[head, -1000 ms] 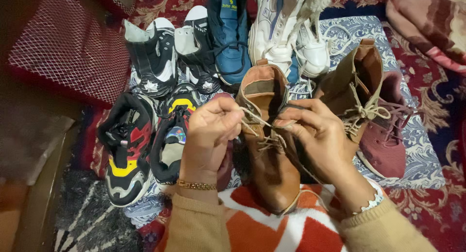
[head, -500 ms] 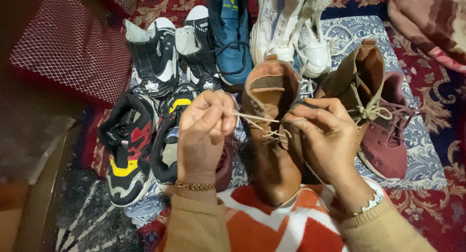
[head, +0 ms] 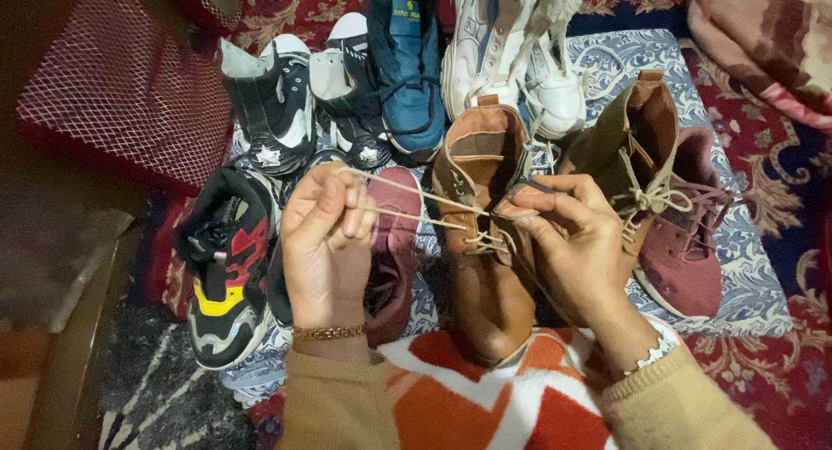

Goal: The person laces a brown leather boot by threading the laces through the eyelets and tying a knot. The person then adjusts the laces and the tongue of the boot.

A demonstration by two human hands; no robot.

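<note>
while the tan boot (head: 485,268) lies toe-down at lower centre of the head view, sole end on the orange-white blanket (head: 485,407), both hands work its lace (head: 407,203).
left hand (head: 325,233), centre-left: fingers closed, pinching the lace, which runs taut as two strands rightward to the eyelets.
right hand (head: 576,242), centre-right: fingers closed on the boot's upper flap beside the eyelets, thumb and forefinger pressing at the lace exit.
second tan boot (head: 637,155), laced, leans at upper right, touching a maroon shoe (head: 689,242). another maroon shoe (head: 390,259) sits just left of the held boot, partly under the left hand. black-red sneaker (head: 221,268) at left; black high-tops (head: 299,103), blue shoe (head: 407,60), white shoes (head: 511,60) along the top.
risk, judged: uneven pull could drag one lace end out of an eyelet; if the right hand's hold slackens, the boot may tip off the blanket; loose strands could snag neighbouring shoes.
</note>
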